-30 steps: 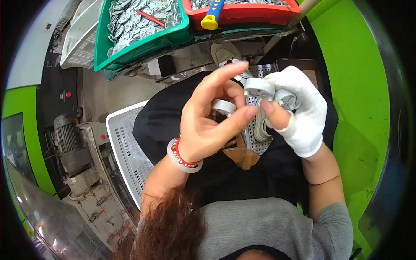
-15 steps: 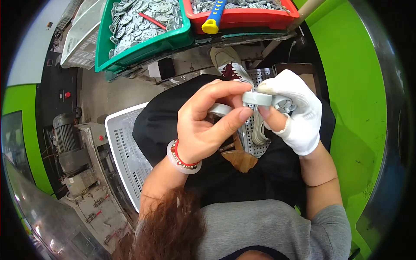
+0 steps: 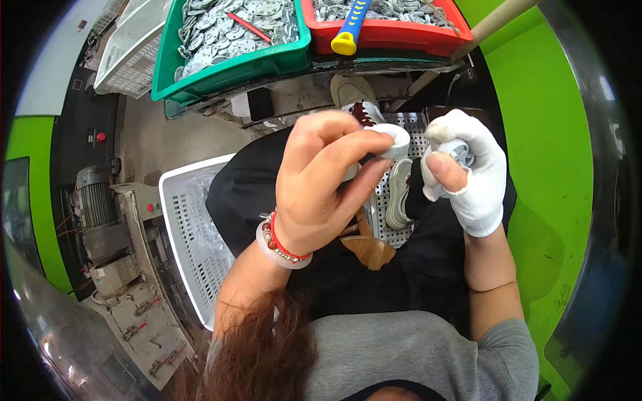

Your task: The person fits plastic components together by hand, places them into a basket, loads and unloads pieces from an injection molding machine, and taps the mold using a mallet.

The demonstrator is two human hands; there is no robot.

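My bare left hand (image 3: 321, 177) pinches a round grey ring-shaped part (image 3: 398, 142) between thumb and fingers, above my lap. Behind those fingers, a sliver of another grey piece (image 3: 350, 171) shows in the palm, mostly covered. To the right, my right hand (image 3: 476, 179) wears a white glove with the thumb bare. Its fingers are curled round grey slotted parts (image 3: 460, 152); how many they are I cannot tell. The two hands are a short way apart, and the ring touches only the left one.
Ahead stand a green bin (image 3: 234, 73) of flat grey discs with a red stick on top, and a red bin (image 3: 394, 37) of small grey parts. A blue-and-yellow handle (image 3: 350, 33) overhangs the red bin. A white basket (image 3: 190, 234) holding clear plastic is at my left.
My hands have drawn apart. The left has turned and carried the ring off the right hand's fingers, tilting its face upward. The right has moved slightly right, still curled round grey parts.
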